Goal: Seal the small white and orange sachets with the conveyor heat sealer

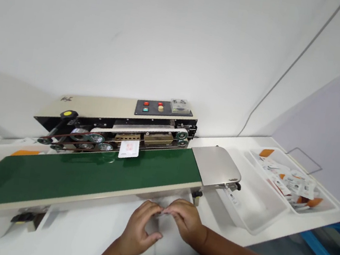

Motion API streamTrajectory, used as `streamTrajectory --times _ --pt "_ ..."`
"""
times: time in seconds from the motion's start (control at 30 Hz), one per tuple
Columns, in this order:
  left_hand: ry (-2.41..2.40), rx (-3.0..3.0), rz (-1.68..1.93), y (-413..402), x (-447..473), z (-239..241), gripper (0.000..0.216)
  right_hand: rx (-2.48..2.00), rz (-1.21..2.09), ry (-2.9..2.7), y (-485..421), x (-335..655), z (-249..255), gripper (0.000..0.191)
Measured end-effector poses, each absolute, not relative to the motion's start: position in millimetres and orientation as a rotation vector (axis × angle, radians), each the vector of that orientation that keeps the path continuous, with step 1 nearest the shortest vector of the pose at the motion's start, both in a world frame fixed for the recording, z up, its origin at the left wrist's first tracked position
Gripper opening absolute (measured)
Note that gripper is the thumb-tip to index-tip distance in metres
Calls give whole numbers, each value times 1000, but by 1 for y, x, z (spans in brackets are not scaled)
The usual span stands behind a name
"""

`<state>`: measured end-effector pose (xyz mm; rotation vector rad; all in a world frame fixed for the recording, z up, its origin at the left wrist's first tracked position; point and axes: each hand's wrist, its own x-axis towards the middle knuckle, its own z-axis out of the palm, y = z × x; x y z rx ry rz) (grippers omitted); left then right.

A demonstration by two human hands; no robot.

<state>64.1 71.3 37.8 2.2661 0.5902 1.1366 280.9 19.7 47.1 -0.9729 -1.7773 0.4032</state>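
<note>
My left hand [139,229] and my right hand [186,221] meet near the front edge of the white table [83,238], both pinching a small clear packet [163,214] between their fingertips. Just beyond them runs the green conveyor belt [86,174] of a band sealing machine [116,123]. A white packet [129,148] with red print lies on the belt against the sealer's rollers.
A metal feed plate [215,164] sits at the belt's right end. Right of it stand an almost bare white tray [255,200] and a second tray [295,184] holding several packets. A blue bin [333,254] sits below the table at right.
</note>
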Motion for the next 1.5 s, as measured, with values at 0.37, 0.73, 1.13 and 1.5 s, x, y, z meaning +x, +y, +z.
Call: streamTrajectory --times 0.37,0.73,1.13,1.5 --pt "847 2038 1104 73 59 34 37 -1090 941 -1338 31 268 50 33" --pt "581 2079 1076 70 62 34 26 -1223 1034 -1000 59 334 136 38" --pt "556 2106 1105 68 63 39 23 -1469 1225 -872 149 403 169 26" --pt "679 2071 1261 68 56 32 26 -1295 320 -1812 73 346 163 23"
